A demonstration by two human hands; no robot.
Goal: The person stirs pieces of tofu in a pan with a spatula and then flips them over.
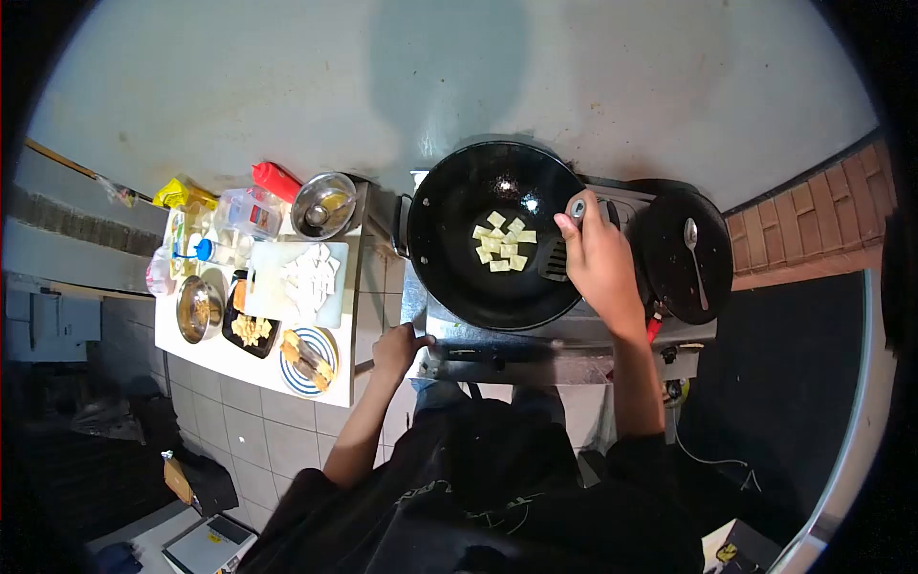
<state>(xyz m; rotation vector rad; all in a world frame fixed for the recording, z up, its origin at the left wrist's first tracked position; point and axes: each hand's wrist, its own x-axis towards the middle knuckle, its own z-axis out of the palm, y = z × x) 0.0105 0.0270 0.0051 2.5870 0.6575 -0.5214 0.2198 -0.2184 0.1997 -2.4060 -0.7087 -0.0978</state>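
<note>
Several pale square pieces [503, 243] lie clustered in the middle of a large black wok [459, 287] on the stove. My right hand [602, 263] is closed around the handle of a slotted spatula [553, 260], whose dark blade rests inside the wok, just right of the pieces. At the stove's front edge, my left hand [397, 350] is by a control knob [427, 366], with its thumb stretched toward the metal. Whether its curled fingers hold anything is too small to tell.
Right of the wok, a black pan [669, 249] holds a spoon [694, 251]. A side table [346, 368] at left carries a cutting board [273, 304] with white pieces, a steel bowl [311, 222], a striped plate [330, 350], a black tray [263, 351] and a red bottle [277, 182].
</note>
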